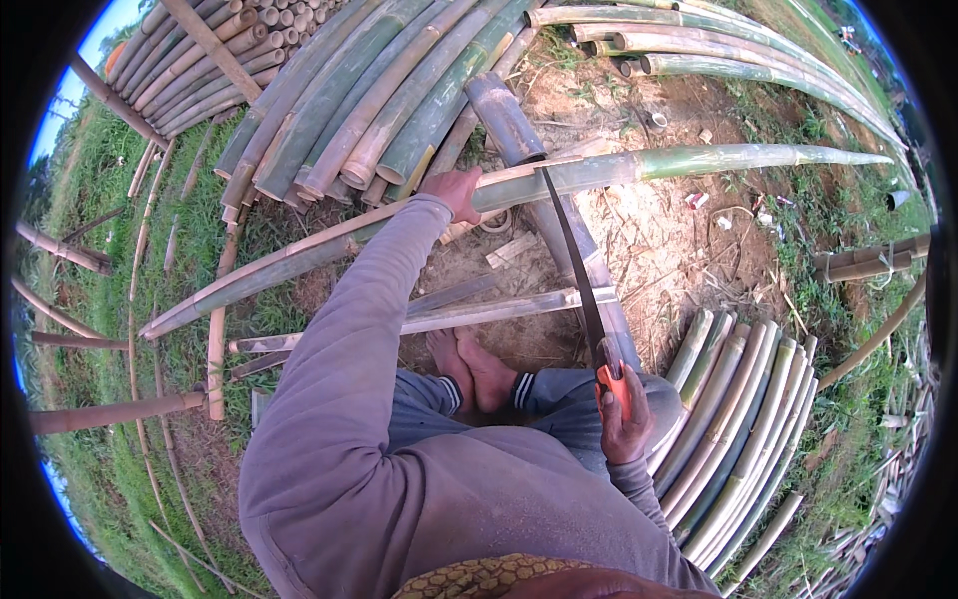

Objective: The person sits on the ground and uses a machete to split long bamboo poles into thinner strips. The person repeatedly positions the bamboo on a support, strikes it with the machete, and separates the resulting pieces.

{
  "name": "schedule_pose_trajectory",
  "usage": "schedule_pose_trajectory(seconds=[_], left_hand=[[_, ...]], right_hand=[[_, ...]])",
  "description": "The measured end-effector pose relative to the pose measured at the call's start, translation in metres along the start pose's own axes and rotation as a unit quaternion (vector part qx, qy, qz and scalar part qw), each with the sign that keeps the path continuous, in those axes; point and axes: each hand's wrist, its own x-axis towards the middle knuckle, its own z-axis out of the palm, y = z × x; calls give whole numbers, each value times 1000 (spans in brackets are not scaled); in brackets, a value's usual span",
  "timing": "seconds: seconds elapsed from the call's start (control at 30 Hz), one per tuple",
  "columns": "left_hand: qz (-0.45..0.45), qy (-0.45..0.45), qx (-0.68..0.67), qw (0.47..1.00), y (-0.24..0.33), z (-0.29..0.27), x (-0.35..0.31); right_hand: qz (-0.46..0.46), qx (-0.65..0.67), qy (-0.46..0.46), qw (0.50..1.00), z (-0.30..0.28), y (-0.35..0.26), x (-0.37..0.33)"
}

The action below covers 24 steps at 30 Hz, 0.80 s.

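Note:
A long green bamboo pole (718, 160) lies crosswise in front of me, over a thick grey bamboo log (507, 118). My left hand (456, 193) is closed around the pole, left of the log. In my right hand (627, 417) is the orange handle of a handsaw (582, 275), gripped near my right knee. Its dark blade points away from me, and the tip end meets the pole just above the log. Whether the teeth are in the bamboo, I cannot tell.
Cut bamboo poles (389, 110) are stacked at the far left, more (738, 55) at the far right, and a bundle (738, 429) lies by my right side. A split bamboo piece (479, 311) crosses before my bare feet (484, 374). Thin poles stand in the grass at left.

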Motion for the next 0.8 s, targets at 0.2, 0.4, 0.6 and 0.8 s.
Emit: schedule_pose_trajectory(seconds=[0.2,0.4,0.6,0.8], left_hand=[[4,1,14,1000,1,-1,-1],[14,7,-3,1000,-3,2,2],[22,18,-2,1000,-6,5,3],[21,14,-8,1000,-6,5,3]], right_hand=[[-38,-48,-9,998,-1,1,2],[-10,-12,-11,1000,5,11,-1],[-36,-46,-17,998,8,7,3],[-22,-28,-17,999,14,15,0]])
